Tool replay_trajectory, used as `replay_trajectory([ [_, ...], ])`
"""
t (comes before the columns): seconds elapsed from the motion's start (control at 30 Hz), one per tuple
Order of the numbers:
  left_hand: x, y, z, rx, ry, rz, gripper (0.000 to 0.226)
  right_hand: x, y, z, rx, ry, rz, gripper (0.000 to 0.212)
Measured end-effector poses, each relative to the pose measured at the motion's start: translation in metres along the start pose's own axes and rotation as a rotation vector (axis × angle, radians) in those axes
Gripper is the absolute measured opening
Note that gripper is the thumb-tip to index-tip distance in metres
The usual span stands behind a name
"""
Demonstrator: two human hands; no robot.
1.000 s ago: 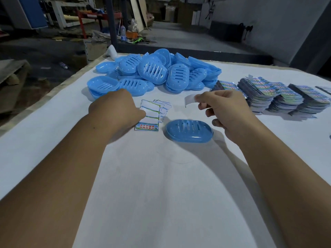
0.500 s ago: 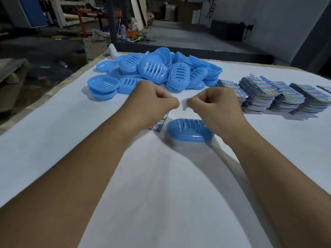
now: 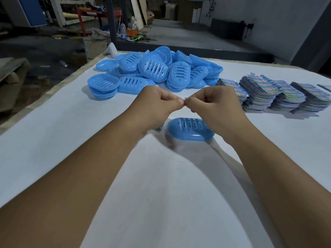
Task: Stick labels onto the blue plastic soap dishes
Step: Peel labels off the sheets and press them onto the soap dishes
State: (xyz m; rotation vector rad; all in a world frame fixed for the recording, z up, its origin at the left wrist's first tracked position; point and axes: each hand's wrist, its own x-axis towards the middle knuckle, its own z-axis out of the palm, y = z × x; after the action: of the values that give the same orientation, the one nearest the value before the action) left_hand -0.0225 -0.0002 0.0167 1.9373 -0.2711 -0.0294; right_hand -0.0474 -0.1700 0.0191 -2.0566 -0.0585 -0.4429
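One blue soap dish [image 3: 189, 129] lies upside down on the white table, just below my hands. My left hand [image 3: 157, 104] and my right hand [image 3: 213, 104] meet above it, fingertips together, both pinching a small label [image 3: 184, 99] that is almost wholly hidden between them. A corner of the loose label sheets [image 3: 159, 128] shows under my left wrist.
A heap of blue soap dishes [image 3: 154, 72] fills the far middle of the white table [image 3: 71, 140]. Stacks of printed labels [image 3: 279, 93] stand in a row at the right. The table's left edge drops to a cluttered workshop floor.
My left hand left the loose label sheets and rose to meet my right hand. The white label, plain to see in my right hand a second ago, is now pinched between both.
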Motion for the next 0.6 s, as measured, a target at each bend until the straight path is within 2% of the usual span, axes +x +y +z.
replay_trajectory([
  [0.17,0.000,0.001,-0.003,0.005,0.024,-0.004,0.012,0.000,0.004,-0.006,0.016,-0.120,-0.054,0.019],
  [0.33,0.001,0.001,-0.005,0.008,0.081,-0.026,0.025,0.001,0.005,-0.009,-0.005,-0.176,-0.063,0.021],
  [0.4,0.001,0.000,-0.004,0.003,0.083,-0.031,0.023,0.002,0.005,-0.007,-0.015,-0.146,-0.051,0.020],
  [0.53,0.004,0.000,-0.002,0.006,0.129,-0.044,0.015,0.007,0.008,-0.009,-0.062,0.018,0.029,0.021],
  [0.6,0.005,0.000,-0.002,0.013,0.139,-0.055,0.014,0.007,0.009,-0.013,-0.060,0.014,0.072,0.024],
])
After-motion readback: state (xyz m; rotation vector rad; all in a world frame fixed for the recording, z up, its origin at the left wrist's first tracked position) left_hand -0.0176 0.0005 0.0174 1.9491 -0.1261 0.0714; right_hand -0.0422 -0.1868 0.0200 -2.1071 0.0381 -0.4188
